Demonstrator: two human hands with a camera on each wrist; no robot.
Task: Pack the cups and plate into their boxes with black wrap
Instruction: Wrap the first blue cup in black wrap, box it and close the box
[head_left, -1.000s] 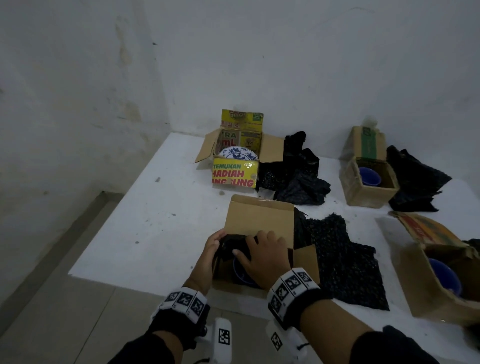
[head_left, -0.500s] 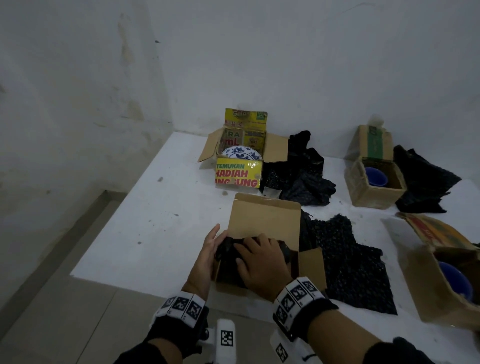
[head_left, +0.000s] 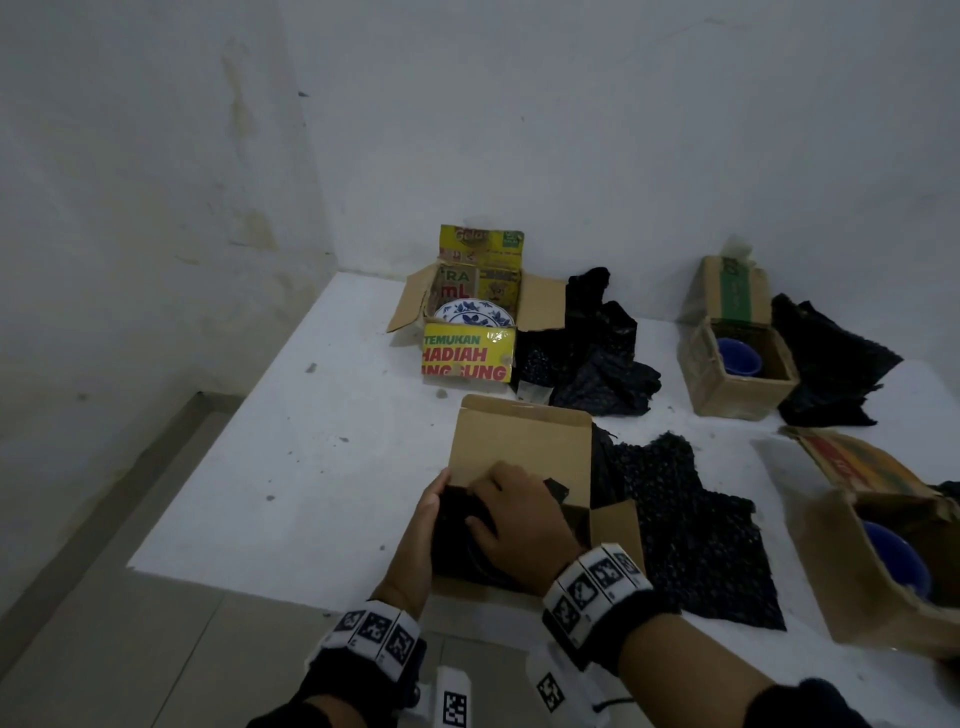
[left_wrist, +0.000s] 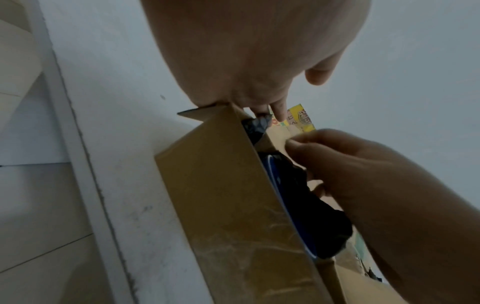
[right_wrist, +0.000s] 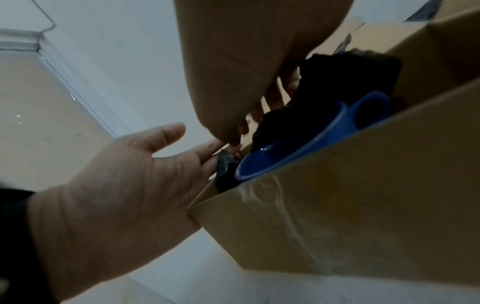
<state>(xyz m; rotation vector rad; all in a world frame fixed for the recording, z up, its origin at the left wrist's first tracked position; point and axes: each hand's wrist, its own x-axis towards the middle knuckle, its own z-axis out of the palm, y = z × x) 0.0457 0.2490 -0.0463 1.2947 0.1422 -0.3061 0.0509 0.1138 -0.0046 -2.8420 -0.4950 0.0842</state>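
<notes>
Black wrap (head_left: 462, 525) is being tucked over the blue cup (right_wrist: 293, 144) inside the nearest box (head_left: 519, 447): pressed by the right hand (head_left: 519, 525) with curled fingers, steadied by the flat left hand (head_left: 423, 535). Next, flaps need closing.

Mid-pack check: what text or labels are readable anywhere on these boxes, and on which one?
"TEMUKAN HADIAH", then "...NGSUNG" cut off: front flap of the yellow plate box.
"RA" and "mL": its inner wall.
"Gela...": its raised back flap, partly legible.
Green-banded cup box: print blurred.
Right-edge box flap: red lettering unreadable.
Wristband markers: patterns, no words.
</notes>
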